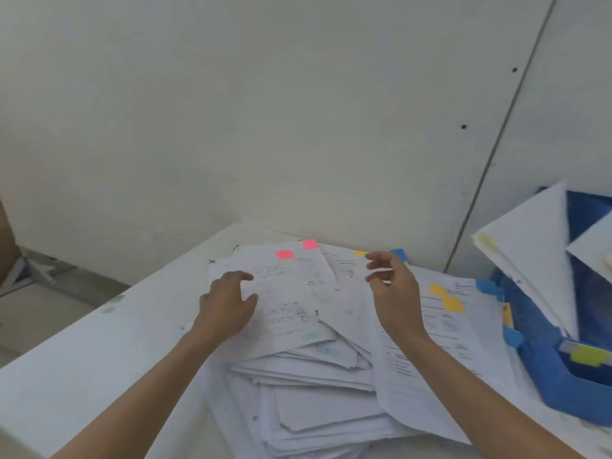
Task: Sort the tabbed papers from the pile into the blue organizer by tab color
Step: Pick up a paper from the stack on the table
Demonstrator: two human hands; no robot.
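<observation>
Head view: the pile [314, 376] of tabbed papers is fanned out mid-desk, with the blue organizer [546, 376] just beside its right edge.

Left hand [228, 303] is on the left edge of the top sheet [281, 299], which has a pink tab [284, 254]. Its fingers [243, 277] are bent onto the paper. Can't tell if that's a pinch or just a press.

Right hand [394, 289] hovers over the middle of the pile, thumb and forefinger apart, holding nothing.

My read of the step: pull one sheet off the pile.
- Pin the stack with the left hand and slide only the top sheet with the right.
- Grab near the tab corner so the color stays visible.
- Sheets are thin and loose, so two will likely lift together. Check before filing.
- A second pink tab [310, 244] pokes out just behind the first, so both could go in the same slot together.

Around it:
- A yellow tab [361, 253] and a blue tab [397, 253] sit at the far edge by the right hand.
- A sheet with a bigger yellow tab [445, 298] lies between the right hand and the organizer.
- Filed papers [530, 246] lean out of the organizer toward the pile.
- A yellow-green tab [589, 356] shows at its near end.

In the way:
- The leaning papers crowd the slot openings, so come in from above.
- The pile's near edge overhangs the desk [99, 359] edge. A hard tug could shed sheets.
</observation>
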